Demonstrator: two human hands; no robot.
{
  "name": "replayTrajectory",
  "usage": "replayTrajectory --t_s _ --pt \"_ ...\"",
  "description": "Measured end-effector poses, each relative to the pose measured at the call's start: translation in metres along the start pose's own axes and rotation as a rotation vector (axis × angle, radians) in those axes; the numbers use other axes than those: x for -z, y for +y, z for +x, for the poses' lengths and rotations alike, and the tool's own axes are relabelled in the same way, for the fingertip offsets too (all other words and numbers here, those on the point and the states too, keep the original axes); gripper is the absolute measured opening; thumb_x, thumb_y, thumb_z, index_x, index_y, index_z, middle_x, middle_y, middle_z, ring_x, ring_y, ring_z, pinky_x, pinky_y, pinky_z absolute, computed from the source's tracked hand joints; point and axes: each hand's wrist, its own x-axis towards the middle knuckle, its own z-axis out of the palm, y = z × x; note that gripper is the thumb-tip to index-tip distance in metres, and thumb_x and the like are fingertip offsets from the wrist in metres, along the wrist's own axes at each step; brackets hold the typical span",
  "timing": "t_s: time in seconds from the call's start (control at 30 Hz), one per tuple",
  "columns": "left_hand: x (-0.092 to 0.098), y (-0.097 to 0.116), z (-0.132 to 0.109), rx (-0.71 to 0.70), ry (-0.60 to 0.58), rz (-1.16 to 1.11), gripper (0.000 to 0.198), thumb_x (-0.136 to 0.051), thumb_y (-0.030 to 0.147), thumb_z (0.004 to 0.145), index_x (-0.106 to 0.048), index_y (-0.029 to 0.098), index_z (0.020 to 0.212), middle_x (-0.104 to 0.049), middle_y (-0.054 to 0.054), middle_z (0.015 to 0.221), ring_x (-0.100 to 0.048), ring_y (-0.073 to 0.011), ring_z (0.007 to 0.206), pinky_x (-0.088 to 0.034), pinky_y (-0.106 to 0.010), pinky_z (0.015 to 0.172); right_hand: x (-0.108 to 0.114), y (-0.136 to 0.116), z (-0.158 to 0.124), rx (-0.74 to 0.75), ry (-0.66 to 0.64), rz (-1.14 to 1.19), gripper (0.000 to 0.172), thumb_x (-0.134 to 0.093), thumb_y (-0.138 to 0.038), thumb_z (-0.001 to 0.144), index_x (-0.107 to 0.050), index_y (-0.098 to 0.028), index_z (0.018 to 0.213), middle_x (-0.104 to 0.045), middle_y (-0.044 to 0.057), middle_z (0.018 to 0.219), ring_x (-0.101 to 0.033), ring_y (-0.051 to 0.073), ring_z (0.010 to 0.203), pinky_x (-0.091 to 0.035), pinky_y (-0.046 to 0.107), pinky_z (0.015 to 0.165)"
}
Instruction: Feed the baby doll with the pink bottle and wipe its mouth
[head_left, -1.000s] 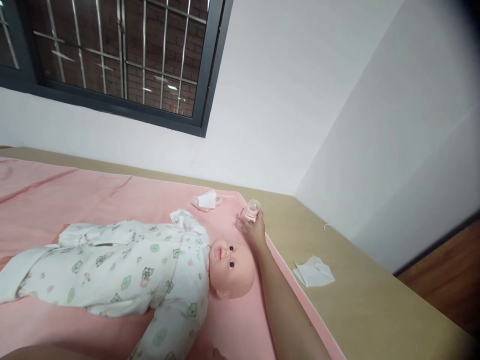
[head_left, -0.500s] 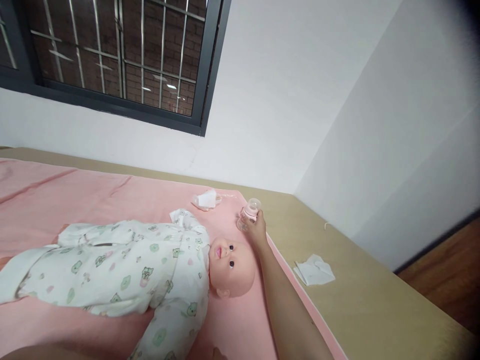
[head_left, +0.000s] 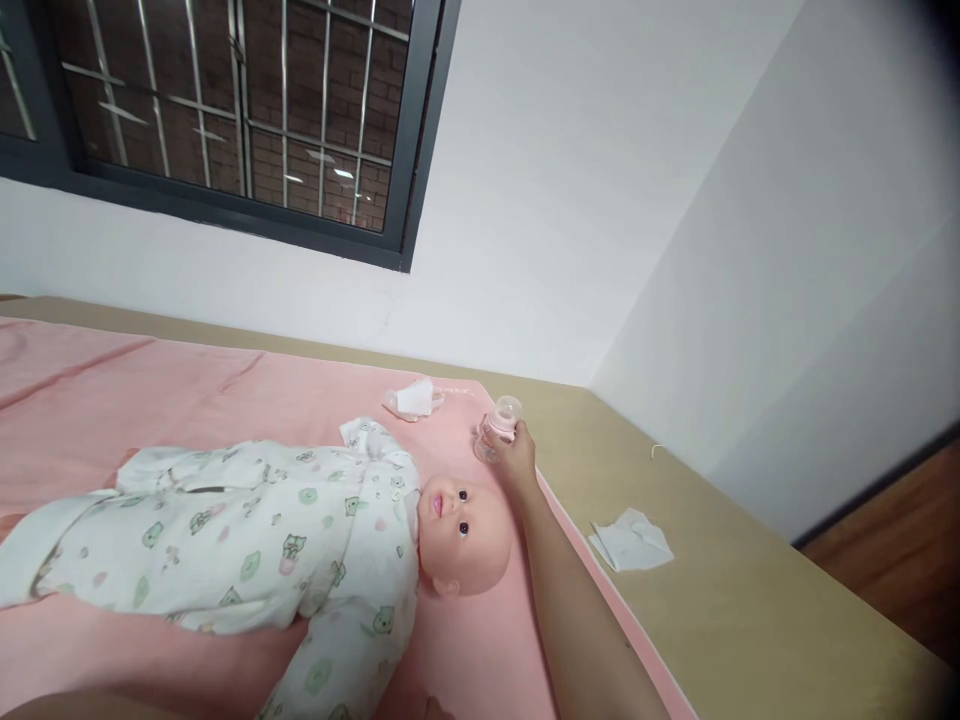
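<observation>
My right hand [head_left: 517, 462] is closed around a small clear baby bottle [head_left: 496, 428] with a pink collar and a transparent cap. The bottle stands near the far right corner of the pink sheet [head_left: 480, 650], just beyond the doll's head. A baby doll [head_left: 469, 535] lies on its back on the sheet, in white clothes [head_left: 247, 540] printed with small green animals. My right forearm passes beside its head. At the bottom edge, a blurred bit of skin, perhaps my left hand [head_left: 437, 709], barely shows; its fingers cannot be made out.
A clear object with a white cloth or tissue [head_left: 414, 400] on it lies on the sheet, left of the bottle. Another folded white tissue [head_left: 634, 540] rests on the wooden surface [head_left: 720, 620] at right. Behind are a white wall [head_left: 525, 200] and a barred window [head_left: 240, 110].
The fingers of my right hand have shifted slightly on the bottle, and less of them shows in front of it. The bottle and the doll stay in place.
</observation>
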Motion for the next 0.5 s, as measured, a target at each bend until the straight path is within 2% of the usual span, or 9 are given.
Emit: replayTrajectory --t_s 0.27,0.4,0.5 --pt "-0.0017 -0.0040 -0.0027 0.023 -0.040 -0.066 0.030 -0.052 0.040 0.081 -0.065 0.046 0.107 -0.069 0.004 0.104 -0.063 -0.0283 0.084 -0.044 -0.041 0.060 -0.0012 0.0011 0.0022 -0.013 -0.002 -0.016 0.045 -0.071 -0.051 0.063 -0.057 -0.020 0.093 -0.069 0.007 0.092 -0.065 0.024 0.082 -0.051 0.038 0.073" --pt "-0.0004 -0.0059 -0.0034 0.015 -0.031 -0.055 0.029 -0.055 0.036 0.080 -0.065 0.047 0.105 -0.070 0.003 0.090 -0.062 -0.0266 0.077 -0.043 -0.039 0.057 -0.0003 0.0003 -0.0001 0.011 -0.002 0.001 0.048 -0.071 -0.048 0.066 -0.059 -0.019 0.102 -0.069 0.008 0.099 -0.065 0.023 0.085 -0.051 0.039 0.078" --pt "-0.0012 -0.0037 -0.0020 0.009 -0.008 -0.023 0.028 -0.054 0.034 0.080 -0.066 0.045 0.104 -0.069 0.002 0.083 -0.061 -0.0250 0.071 -0.042 -0.038 0.055 0.0007 0.0010 -0.0010 0.030 0.018 0.040 0.059 -0.071 -0.048 0.066 -0.054 -0.021 0.116 -0.068 0.009 0.109 -0.065 0.024 0.092 -0.050 0.040 0.083"
